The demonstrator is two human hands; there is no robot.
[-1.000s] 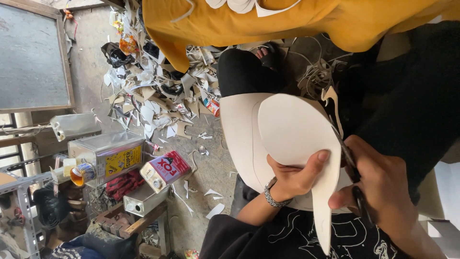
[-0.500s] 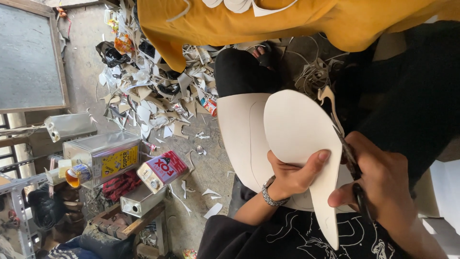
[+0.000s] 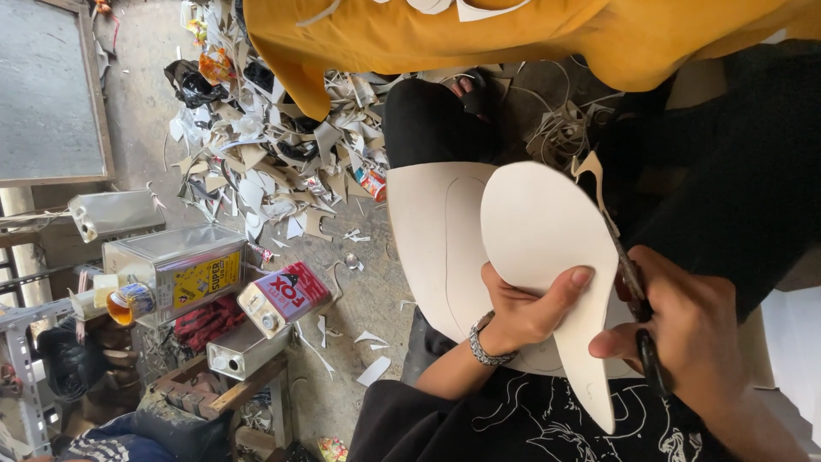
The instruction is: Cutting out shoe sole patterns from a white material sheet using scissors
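Fingers of the left hand (image 3: 526, 312) are wrapped round the pale cream, stiff sheet cut to a rounded sole shape (image 3: 547, 248), thumb pressed on its face, other fingers behind it; a beaded metal bracelet (image 3: 481, 346) sits on that wrist. Right hand (image 3: 693, 334) is clenched on the black-handled scissors (image 3: 637, 316), blades running along the sheet's right edge, where a thin curled offcut strip (image 3: 590, 171) hangs off the far end. Sheet is held in the air over the lap, w/ a bigger cream sheet carrying a pencilled outline (image 3: 436, 239) lying under it across the knee. Judging by that, the cut goes best w/ the left hand feeding the curve into the blades, thumb kept back from the cut line, short bites round the tight end. Further out, on the concrete floor (image 3: 368, 299): a red-and-white rectangular tin (image 3: 282, 299) and a silver square can w/ yellow label (image 3: 175, 269) at the left, then a heap of pale paper-like scraps (image 3: 265, 162) toward the far side. Someone's mustard-yellow garment (image 3: 513, 34) hangs across the top.
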